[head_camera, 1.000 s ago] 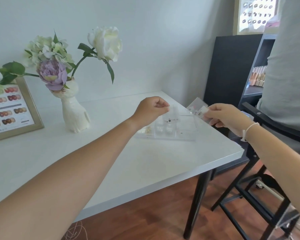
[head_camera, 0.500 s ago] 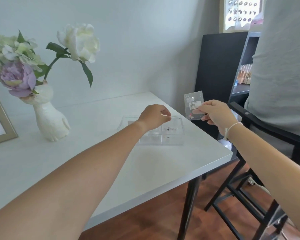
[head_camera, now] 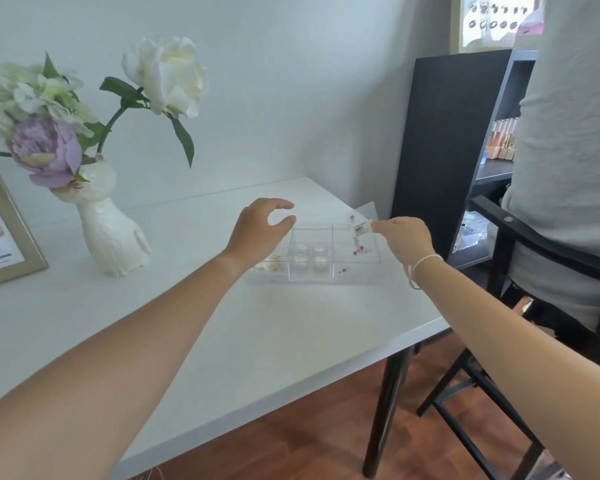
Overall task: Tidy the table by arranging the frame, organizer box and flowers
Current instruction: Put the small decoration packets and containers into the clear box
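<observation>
The clear, square-celled plastic box (head_camera: pixel 317 252) sits right of centre on the smooth white table (head_camera: pixel 194 327), left hand (head_camera: pixel 260 228) curled open above it, right hand (head_camera: pixel 404 237) pinching a glossy transparent packet (head_camera: pixel 362 227) over its right cell.

Clear glossy plastic organizer box (head_camera: pixel 321 255) on smooth matt white table (head_camera: pixel 222 327).

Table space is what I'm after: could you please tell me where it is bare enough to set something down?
The table is bare along its near edge, in front of the clear organizer box, and between the white vase and the box. The back strip by the wall is free too. It is crowded at the right corner, where both hands work over the box, and at the far left by the frame.
</observation>
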Demonstrator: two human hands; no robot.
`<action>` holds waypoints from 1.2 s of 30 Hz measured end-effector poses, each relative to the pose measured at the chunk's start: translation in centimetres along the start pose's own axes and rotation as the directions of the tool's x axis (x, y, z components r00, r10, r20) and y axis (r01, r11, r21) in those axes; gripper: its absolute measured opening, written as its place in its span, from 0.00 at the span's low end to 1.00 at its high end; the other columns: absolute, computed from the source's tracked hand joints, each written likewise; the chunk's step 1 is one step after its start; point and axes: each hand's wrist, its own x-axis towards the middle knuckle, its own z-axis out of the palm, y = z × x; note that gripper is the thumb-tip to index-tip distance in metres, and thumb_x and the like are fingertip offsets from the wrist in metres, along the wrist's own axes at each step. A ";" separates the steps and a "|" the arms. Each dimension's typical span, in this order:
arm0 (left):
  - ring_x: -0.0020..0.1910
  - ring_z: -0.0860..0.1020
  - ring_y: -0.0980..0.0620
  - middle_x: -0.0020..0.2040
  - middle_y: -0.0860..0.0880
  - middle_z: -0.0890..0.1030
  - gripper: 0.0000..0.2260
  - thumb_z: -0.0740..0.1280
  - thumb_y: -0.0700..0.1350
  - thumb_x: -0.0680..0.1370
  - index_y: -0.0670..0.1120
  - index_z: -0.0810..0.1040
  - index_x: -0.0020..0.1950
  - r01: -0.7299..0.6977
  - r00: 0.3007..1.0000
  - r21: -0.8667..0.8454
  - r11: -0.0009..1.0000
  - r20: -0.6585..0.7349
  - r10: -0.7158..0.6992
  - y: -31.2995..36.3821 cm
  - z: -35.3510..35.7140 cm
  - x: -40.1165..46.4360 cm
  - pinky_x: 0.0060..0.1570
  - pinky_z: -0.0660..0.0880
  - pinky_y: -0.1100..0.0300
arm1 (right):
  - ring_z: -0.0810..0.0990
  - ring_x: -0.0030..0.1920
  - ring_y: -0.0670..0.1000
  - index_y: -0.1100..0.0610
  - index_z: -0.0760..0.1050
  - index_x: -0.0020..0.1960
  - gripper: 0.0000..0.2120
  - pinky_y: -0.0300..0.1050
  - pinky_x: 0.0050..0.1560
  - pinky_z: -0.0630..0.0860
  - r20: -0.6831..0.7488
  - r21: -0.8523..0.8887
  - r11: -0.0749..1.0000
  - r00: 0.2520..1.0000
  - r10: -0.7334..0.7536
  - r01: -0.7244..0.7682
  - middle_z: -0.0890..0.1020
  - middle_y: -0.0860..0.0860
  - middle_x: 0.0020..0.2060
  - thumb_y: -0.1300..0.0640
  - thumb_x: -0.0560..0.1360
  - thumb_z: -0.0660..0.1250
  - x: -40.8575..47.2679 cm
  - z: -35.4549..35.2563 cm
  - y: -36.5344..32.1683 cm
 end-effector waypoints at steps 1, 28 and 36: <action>0.61 0.72 0.52 0.62 0.51 0.76 0.11 0.65 0.47 0.76 0.50 0.77 0.58 0.023 0.999 -0.027 0.999 -0.027 -0.024 -0.6 -0.4 -0.3 0.56 0.66 0.62 | 0.57 0.32 0.51 0.55 0.67 0.34 0.08 0.43 0.33 0.55 -0.005 -0.001 1.000 1.000 0.012 -0.012 0.60 0.53 0.29 0.57 0.69 0.66 0.0 0.3 0.1; 0.63 0.73 0.52 0.65 0.46 0.75 0.27 0.67 0.49 0.75 0.49 0.64 0.72 0.343 0.938 -0.284 0.895 0.158 -0.309 -5.7 -1.6 -5.8 0.55 0.64 0.66 | 0.73 0.52 0.47 0.49 0.67 0.67 0.28 0.36 0.50 0.68 0.093 -0.024 0.990 0.986 -0.137 0.140 0.75 0.41 0.49 0.53 0.68 0.71 -3.9 1.9 4.5; 0.45 0.78 0.67 0.49 0.56 0.81 0.23 0.67 0.45 0.75 0.48 0.68 0.70 0.323 0.946 -0.349 0.880 0.106 -0.306 -6.0 -1.6 -5.5 0.44 0.69 0.76 | 0.78 0.49 0.48 0.49 0.74 0.54 0.16 0.34 0.43 0.70 0.122 0.062 0.988 0.982 -0.146 0.139 0.81 0.46 0.49 0.58 0.69 0.70 -3.3 2.9 3.9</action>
